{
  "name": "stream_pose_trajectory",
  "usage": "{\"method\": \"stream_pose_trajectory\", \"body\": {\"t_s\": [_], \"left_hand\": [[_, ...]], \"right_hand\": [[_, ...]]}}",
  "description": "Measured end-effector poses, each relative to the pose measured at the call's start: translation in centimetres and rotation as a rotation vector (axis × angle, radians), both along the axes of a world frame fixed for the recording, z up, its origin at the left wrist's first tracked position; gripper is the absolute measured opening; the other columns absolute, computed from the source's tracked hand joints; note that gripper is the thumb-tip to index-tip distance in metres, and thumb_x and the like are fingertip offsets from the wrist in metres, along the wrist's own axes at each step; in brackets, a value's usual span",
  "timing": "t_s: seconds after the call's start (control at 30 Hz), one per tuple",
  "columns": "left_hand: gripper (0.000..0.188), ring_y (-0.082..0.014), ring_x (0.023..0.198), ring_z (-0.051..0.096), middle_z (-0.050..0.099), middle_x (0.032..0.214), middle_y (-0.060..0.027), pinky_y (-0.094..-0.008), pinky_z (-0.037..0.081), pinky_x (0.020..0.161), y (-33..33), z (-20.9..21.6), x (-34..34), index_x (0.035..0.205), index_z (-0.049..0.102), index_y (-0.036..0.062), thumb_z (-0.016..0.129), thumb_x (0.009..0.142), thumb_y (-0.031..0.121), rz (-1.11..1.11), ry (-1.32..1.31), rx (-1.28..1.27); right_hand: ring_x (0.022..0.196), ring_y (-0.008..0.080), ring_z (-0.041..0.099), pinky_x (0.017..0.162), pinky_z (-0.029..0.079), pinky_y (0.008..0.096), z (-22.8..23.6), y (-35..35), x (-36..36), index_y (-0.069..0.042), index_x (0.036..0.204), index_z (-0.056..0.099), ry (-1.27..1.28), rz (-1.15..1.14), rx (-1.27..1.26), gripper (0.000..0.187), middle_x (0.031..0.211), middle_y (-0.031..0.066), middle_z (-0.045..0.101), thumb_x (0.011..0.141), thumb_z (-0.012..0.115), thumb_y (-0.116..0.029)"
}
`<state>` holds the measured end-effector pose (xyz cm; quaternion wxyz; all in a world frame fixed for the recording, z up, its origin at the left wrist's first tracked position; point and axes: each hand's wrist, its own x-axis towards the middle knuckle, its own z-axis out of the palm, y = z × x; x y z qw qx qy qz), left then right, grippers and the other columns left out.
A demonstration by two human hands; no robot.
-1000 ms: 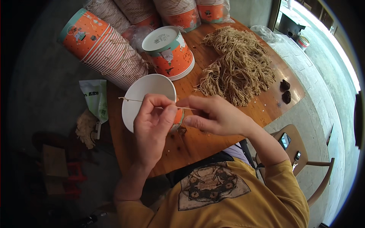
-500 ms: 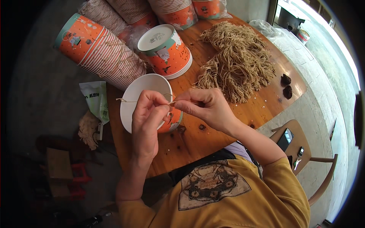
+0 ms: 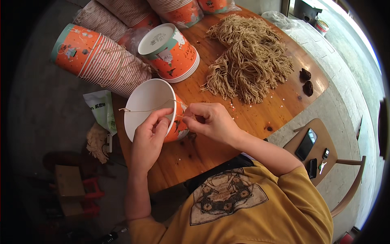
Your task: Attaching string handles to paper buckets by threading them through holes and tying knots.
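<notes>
A white-lined orange paper bucket (image 3: 131, 122) lies tilted in front of me, its mouth facing me. A thin tan twine (image 3: 143, 111) with a knotted end crosses its mouth and runs over the right rim. My left hand (image 3: 148, 136) is in front of the mouth, thumb and forefinger curled near the right rim. Whether anything is between them is hidden. Beside the bucket's right wall, my right hand (image 3: 213, 122) pinches the twine between thumb and forefinger. A big heap of tan twine (image 3: 252, 57) lies farther right on the wooden table (image 3: 219, 156).
Behind the bucket stands an upside-down stack of orange buckets (image 3: 172, 55). A long nested stack (image 3: 105, 57) leans at left, with bagged stacks (image 3: 174, 10) behind. Two dark lumps (image 3: 306, 81) sit at the table's right. A chair (image 3: 300, 162) holds a phone (image 3: 307, 144) and keys (image 3: 322, 166).
My left hand has come down to the bucket's rim, apart from my right hand. The right hand has shifted slightly left and down. The view has also shifted a little.
</notes>
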<state>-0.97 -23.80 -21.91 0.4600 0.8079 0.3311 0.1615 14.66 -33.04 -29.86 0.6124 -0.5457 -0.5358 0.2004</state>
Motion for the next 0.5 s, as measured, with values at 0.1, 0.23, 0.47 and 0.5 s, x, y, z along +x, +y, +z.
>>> {"method": "stream_pose_trajectory", "body": {"t_s": [0.1,0.23,0.47,0.5], "left_hand": [[0.026,-0.0046,0.076,0.051,0.057,0.084,0.002,-0.0209,0.044,0.071,-0.15,0.16,0.13,0.117,0.059,0.0005,0.048,0.095,0.01,0.005,0.022,0.01],[0.027,-0.0045,0.076,0.05,0.056,0.084,0.0024,-0.0208,0.044,0.07,-0.26,0.22,0.13,0.118,0.059,0.0006,0.048,0.095,0.01,0.022,0.034,-0.01],[0.027,-0.0045,0.073,0.048,0.053,0.081,0.0029,-0.0203,0.043,0.069,0.09,0.6,0.14,0.119,0.059,0.0023,0.05,0.095,0.01,-0.024,0.055,-0.005],[0.028,-0.0044,0.073,0.047,0.052,0.08,0.0029,-0.0202,0.042,0.069,0.12,0.82,0.22,0.12,0.058,0.0026,0.05,0.094,0.009,-0.037,0.077,-0.02]], "right_hand": [[0.054,0.0101,0.05,0.051,0.044,0.0271,-0.17,0.18,0.05,-0.002,0.086,0.063,0.014,0.002,0.014,0.011,0.065,0.0063,0.057,0.084,0.064,-0.013],[0.052,0.0107,0.05,0.05,0.043,0.0275,-0.08,0.29,0.14,-0.003,0.086,0.063,0.016,0.02,0.016,0.011,0.062,0.0062,0.057,0.084,0.064,-0.014],[0.052,0.0105,0.05,0.049,0.043,0.0271,-0.18,0.62,0.05,-0.003,0.086,0.062,0.012,0.025,-0.009,0.012,0.063,0.0064,0.057,0.084,0.065,-0.014],[0.052,0.0107,0.05,0.049,0.043,0.027,0.03,0.56,0.09,-0.003,0.087,0.062,0.016,0.028,-0.019,0.012,0.064,0.0065,0.057,0.084,0.065,-0.014]]}}
